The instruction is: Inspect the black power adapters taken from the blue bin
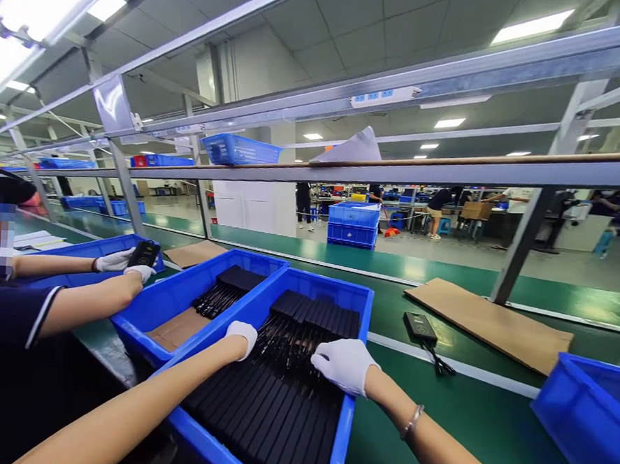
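Note:
Both my hands wear white gloves and are inside a blue bin [364, 312] packed with rows of black boxes [267, 415]. My left hand [242, 338] rests at the bin's left side, its fingers mostly hidden. Over the black cables [287, 339] in the middle, my right hand [344, 366] has its fingers curled together; what they hold, if anything, is too small to make out. Another row of black boxes [316, 311] lies at the far end.
A co-worker's gloved hands hold a black device [145, 253] at left. Beside my bin is a second blue bin [153, 299]. Right of it lie a black device with cable [420, 327], a cardboard sheet [488, 323] and another blue bin [587, 417]. A metal post [522, 245] rises behind.

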